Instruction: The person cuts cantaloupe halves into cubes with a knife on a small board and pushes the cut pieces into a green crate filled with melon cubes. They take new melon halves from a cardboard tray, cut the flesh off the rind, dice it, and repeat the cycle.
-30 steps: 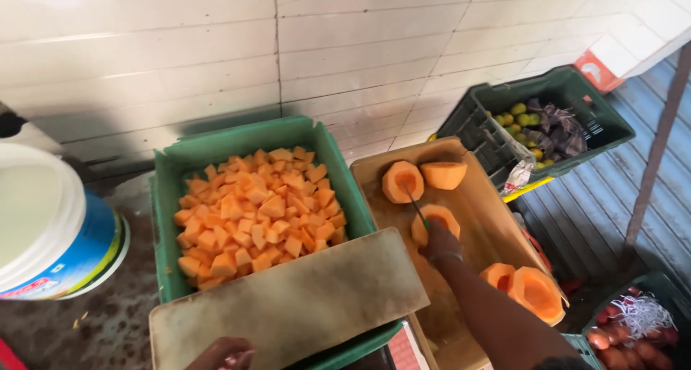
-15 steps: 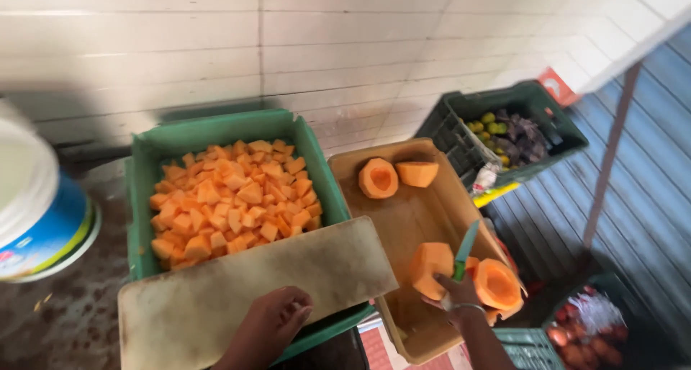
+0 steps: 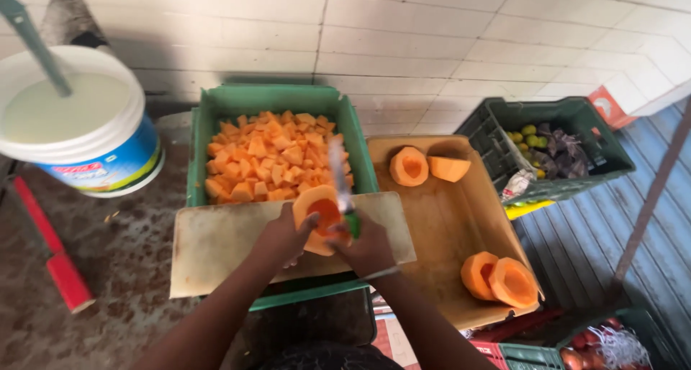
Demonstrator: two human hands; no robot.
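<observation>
Crate [image 3: 205, 118] already heaped with cubes [image 3: 273, 158], papaya piece [image 3: 317, 215] on board [image 3: 216, 251] pinched by left hand [image 3: 284, 237], knife [image 3: 340, 176] gripped by right hand [image 3: 367, 249], four pieces uncut at three o'clock.

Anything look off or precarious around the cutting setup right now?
The cutting board is not on a table: it rests across the front rim of the green crate of orange cubes, overhanging it on the left. The left hand steadies a fruit piece there while the right hand holds a knife. Nothing looks spilled.
</observation>
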